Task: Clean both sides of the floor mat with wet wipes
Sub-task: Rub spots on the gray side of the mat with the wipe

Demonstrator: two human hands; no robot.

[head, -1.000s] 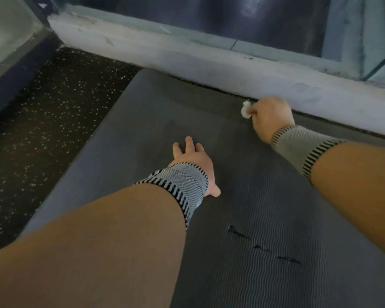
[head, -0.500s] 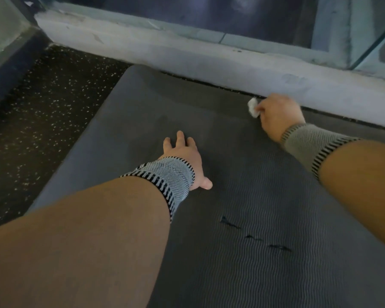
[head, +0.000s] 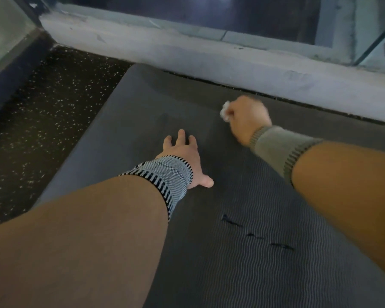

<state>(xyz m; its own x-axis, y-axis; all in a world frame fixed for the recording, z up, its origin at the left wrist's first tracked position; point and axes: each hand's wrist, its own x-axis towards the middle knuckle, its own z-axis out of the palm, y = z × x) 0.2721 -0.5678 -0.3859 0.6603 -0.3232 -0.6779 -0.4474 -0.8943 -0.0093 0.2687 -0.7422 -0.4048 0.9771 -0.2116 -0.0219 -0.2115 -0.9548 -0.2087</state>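
Curled tight, the right hand (head: pixel 247 117) has its grip on a small bunched wet wipe (head: pixel 225 112), of which only a white tuft shows at the left of the fist; the left hand (head: pixel 182 158) lies flat, fingers straight and spread, pressing the floor mat (head: pixel 242 252) down near its middle. The mat lies on the speckled floor (head: pixel 42 121), its far edge just beside the pale ledge (head: pixel 209 61) under the window; three short dark marks (head: pixel 257 235) sit on the ribbed surface nearer the person, well apart from the wipe.

Against the frames a second and half a second ago, the right hand has come away from the far edge by the ledge, nearer and leftward across the mat, and it is blurred with motion; the left hand has kept its place. I judge this a wiping stroke on the upper side; the dark marks look untouched, and the underside is yet to be done.
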